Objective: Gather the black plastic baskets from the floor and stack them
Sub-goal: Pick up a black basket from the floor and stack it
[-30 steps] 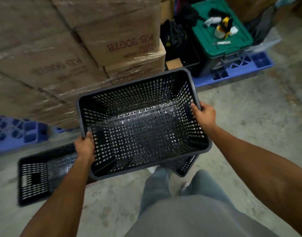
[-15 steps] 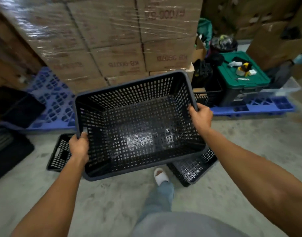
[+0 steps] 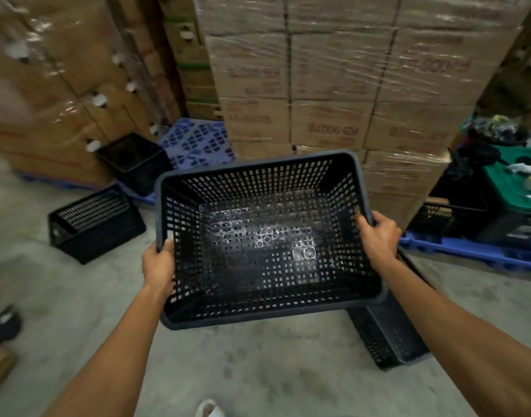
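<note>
I hold a black perforated plastic basket [image 3: 267,236] in front of me, mouth up and tilted toward me. My left hand [image 3: 157,263] grips its left rim and my right hand [image 3: 378,239] grips its right rim. Partly hidden beneath it, a second black basket [image 3: 390,335] lies on the floor at the right. A third black basket [image 3: 95,224] lies on its side on the floor to the left. Behind that one, a fourth black basket [image 3: 134,161] stands upright at the edge of a blue pallet.
Shrink-wrapped stacks of cardboard boxes [image 3: 333,85] on blue pallets [image 3: 198,139] rise straight ahead and at the left. At the right a green-lidded tote [image 3: 517,188] sits on another blue pallet [image 3: 475,254]. Concrete floor [image 3: 258,371] lies below me.
My view has swung left and the pallet stack is closer. The held basket stays in both hands. The left floor baskets have come into clearer view.
</note>
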